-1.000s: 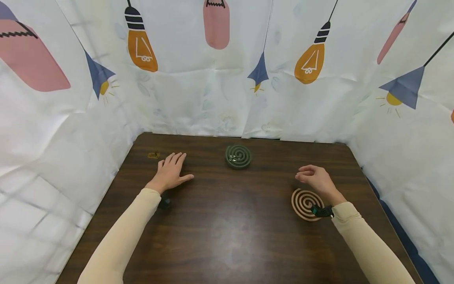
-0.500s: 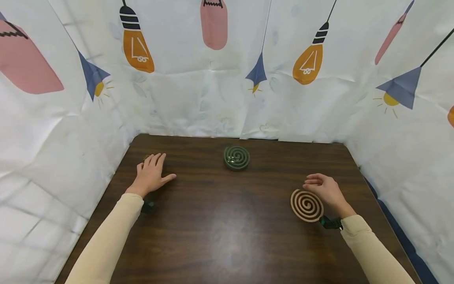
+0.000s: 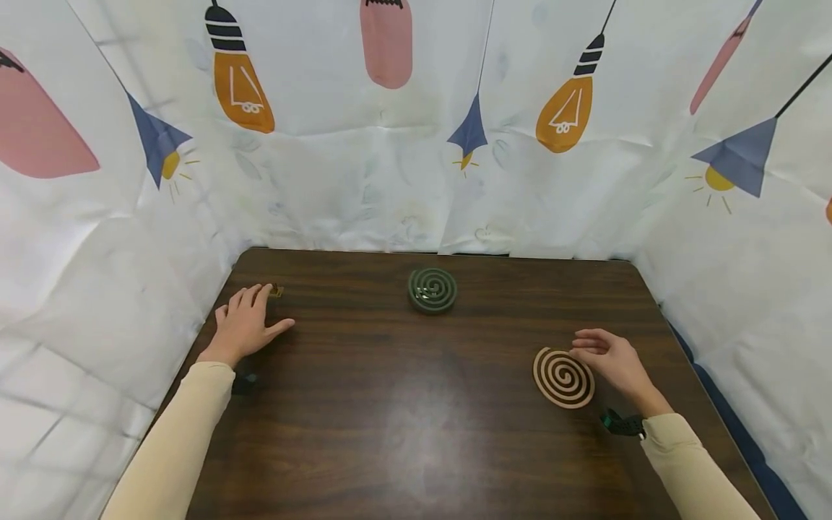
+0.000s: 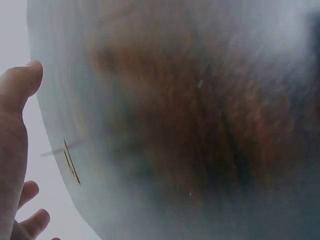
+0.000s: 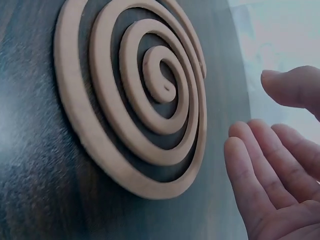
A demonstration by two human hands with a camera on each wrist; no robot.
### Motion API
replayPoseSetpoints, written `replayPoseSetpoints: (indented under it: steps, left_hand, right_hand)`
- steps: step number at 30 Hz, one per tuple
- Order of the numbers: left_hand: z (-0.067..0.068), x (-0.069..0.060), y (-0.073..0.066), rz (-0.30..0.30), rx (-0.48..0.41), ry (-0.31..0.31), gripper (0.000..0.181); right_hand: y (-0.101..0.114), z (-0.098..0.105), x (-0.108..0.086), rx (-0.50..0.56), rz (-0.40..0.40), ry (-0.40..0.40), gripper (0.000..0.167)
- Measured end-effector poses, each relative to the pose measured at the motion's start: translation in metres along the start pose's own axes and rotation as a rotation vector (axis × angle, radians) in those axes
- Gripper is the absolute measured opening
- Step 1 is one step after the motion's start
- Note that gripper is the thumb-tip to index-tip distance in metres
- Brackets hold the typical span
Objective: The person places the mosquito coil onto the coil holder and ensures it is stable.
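Observation:
A tan spiral coil [image 3: 563, 378] lies flat at the right of the table. The right hand [image 3: 614, 361] hovers at its upper right edge, fingers relaxed and slightly bent, holding nothing; in the right wrist view the coil [image 5: 112, 155] is beside the hand [image 5: 280, 175], apart from it. At the table's far left the left hand [image 3: 242, 331] is spread with nothing in it, its fingertips near a small gold-coloured piece [image 3: 276, 291]. The left wrist view shows part of that hand [image 4: 15, 130]. A dark green spiral coil stack [image 3: 432, 290] sits at the back middle.
The brown wooden table [image 3: 403, 361] is bordered by white printed cloth [image 3: 312, 180] at the back and both sides. Dark blue material [image 3: 737, 426] shows beyond the table's right edge.
The left hand has moved left, past the gold-coloured piece. The right hand has moved right and toward the near side, uncovering the tan coil. Both coils stay put on the table.

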State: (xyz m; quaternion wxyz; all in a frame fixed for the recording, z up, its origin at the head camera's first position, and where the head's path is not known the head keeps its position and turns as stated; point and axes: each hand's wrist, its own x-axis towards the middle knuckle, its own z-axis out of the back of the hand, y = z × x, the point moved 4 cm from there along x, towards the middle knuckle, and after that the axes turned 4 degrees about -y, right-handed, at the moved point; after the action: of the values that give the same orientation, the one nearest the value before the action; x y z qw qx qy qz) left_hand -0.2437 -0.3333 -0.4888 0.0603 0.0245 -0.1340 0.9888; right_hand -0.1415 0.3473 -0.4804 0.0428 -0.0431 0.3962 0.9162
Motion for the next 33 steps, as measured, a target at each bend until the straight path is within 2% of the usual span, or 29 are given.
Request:
replayPoseSetpoints:
  steps: [5, 10, 16, 26, 33]
  left_hand:
    - [0.004, 0.001, 0.01, 0.05, -0.013, 0.015, 0.1]
    - [0.003, 0.002, 0.018, 0.071, 0.004, 0.055, 0.097]
    - [0.002, 0.006, 0.024, 0.078, 0.016, 0.093, 0.099]
    - [-0.015, 0.012, 0.026, 0.083, 0.037, 0.142, 0.104]
    - [-0.015, 0.019, 0.023, 0.074, 0.048, 0.154, 0.105]
  right_hand:
    - [-0.008, 0.001, -0.003, -0.055, 0.02, -0.048, 0.057]
    - [-0.011, -0.001, -0.006, -0.104, 0.028, -0.061, 0.053]
    - [-0.011, -0.006, -0.007, -0.135, 0.027, -0.053, 0.06]
    - [-0.017, -0.008, -0.012, -0.211, 0.021, -0.082, 0.057]
    - [-0.019, -0.008, -0.01, -0.222, -0.01, -0.084, 0.059]
